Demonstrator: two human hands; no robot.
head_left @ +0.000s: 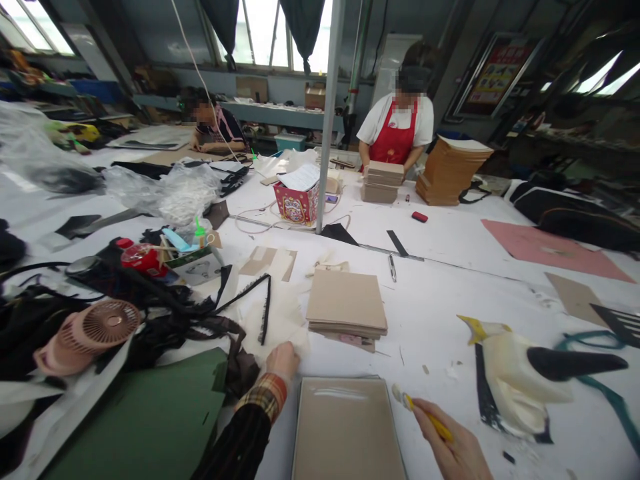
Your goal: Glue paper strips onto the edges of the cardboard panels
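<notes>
My left hand point(283, 361) reaches forward in a plaid cuff and closes on a pale sheet of paper or cloth point(274, 317) lying by black lace trim. My right hand point(453, 443) grips a yellow-handled brush point(419, 408), its bristle tip pointing at the top right corner of a tan board point(346, 427) right in front of me. Beyond that lies a small stack of tan boards point(346, 303). A white glue jug with a yellow spout and black handle point(520, 373) lies on its side to the right.
A pink handheld fan point(90, 333), black fabric and a green sheet point(145, 420) crowd the left. A metal pole point(327, 113) rises mid-table beside a red box point(296, 201). Two other people work at the far side, one behind tall board stacks point(450, 170).
</notes>
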